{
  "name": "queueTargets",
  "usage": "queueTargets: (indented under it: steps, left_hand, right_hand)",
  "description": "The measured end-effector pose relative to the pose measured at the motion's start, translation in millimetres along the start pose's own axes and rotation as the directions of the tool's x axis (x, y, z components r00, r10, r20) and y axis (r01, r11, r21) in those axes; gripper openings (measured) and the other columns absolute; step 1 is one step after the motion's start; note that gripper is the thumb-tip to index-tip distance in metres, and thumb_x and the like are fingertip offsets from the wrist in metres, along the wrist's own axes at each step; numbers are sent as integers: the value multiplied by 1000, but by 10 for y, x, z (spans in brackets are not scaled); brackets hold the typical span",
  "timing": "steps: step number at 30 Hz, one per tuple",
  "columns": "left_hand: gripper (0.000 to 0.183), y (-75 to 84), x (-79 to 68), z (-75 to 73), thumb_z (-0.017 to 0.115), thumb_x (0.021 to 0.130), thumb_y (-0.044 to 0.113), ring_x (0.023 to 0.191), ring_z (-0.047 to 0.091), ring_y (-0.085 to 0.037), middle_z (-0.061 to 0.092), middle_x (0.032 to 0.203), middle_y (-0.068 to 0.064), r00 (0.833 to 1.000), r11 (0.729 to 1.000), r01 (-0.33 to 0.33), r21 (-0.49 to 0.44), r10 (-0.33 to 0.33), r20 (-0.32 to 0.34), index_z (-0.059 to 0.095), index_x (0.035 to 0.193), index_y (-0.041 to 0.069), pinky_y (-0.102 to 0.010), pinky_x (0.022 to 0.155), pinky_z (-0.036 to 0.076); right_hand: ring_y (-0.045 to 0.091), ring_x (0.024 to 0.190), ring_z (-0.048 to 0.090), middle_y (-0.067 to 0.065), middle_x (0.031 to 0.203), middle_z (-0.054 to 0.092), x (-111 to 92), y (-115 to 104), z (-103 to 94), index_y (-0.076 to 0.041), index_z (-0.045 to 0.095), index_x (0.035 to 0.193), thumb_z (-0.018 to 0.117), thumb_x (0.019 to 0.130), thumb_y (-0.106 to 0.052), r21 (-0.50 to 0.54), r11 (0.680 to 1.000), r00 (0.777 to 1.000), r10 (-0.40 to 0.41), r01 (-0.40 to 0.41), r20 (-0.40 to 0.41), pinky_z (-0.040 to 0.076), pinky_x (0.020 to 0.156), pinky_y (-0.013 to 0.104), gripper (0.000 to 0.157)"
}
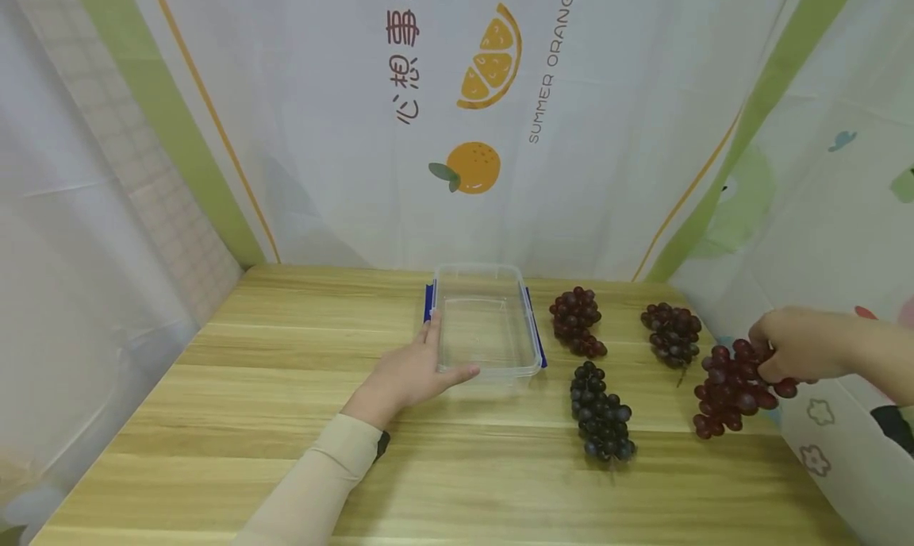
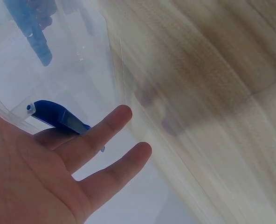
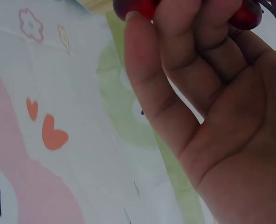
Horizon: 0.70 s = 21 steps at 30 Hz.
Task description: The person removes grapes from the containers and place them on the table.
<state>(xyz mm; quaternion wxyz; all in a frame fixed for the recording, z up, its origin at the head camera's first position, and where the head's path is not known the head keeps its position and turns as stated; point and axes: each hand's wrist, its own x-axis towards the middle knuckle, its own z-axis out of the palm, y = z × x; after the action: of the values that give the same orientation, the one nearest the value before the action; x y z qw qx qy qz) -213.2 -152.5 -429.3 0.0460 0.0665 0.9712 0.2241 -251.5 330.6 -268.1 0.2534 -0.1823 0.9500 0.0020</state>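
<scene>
My left hand [image 1: 410, 375] rests at the near left corner of a clear plastic container [image 1: 474, 332] with blue side clips, its fingers straight along the side and its thumb at the front rim. In the left wrist view a blue clip [image 2: 58, 116] hangs beside those fingers. At the right table edge, my right hand [image 1: 803, 344] grips a bunch of red grapes [image 1: 735, 387] from above, thumb and fingers curled round it. Only a few red grapes [image 3: 245, 15] show at the fingertips in the right wrist view.
Between container and right hand lie a red grape bunch [image 1: 574, 320], a darker red bunch [image 1: 671, 333] and a black bunch [image 1: 602, 415] on the wooden table [image 1: 286, 419]. A printed white curtain [image 1: 336, 173] hangs behind the table, with more cloth at both sides.
</scene>
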Motion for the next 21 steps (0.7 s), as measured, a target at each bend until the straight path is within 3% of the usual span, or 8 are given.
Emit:
queueTargets:
  steps: [3,9,15,21]
  left_hand:
    - [118,-1,0,3,36,72,94,77,72,-19,9,165,-5,1000,1000,0,-3,0,-2,-37,143,36,-33,45,45]
    - [117,5,-5,0,37,72,94,93,73,-24,11,165,-5,1000,1000,-5,-2,5,-9,-37,143,37,-32,46,45]
    - [116,4,-14,-4,37,73,93,102,71,-28,6,165,-3,1000,1000,-4,-11,4,-8,-36,143,36,-32,47,45]
    - [117,2,-8,-6,38,74,92,100,72,-27,6,165,-4,1000,1000,-10,-13,10,-9,-36,144,35,-30,48,45]
  right_hand:
    - [11,53,52,-1,68,59,9,-24,64,-4,65,88,67,83,-11,9,1000,999,-21,22,-31,43,48,26,9]
    - [11,52,53,9,78,54,52,-5,133,5,65,95,69,81,-11,-3,1000,999,-26,26,-36,44,49,27,22]
    - [12,55,51,-1,62,59,112,0,185,7,62,100,65,84,-10,8,1000,1000,6,-7,22,42,52,29,24]
    - [12,56,48,-1,64,54,162,2,280,3,64,99,64,85,-10,32,999,1000,-6,5,23,40,52,28,19]
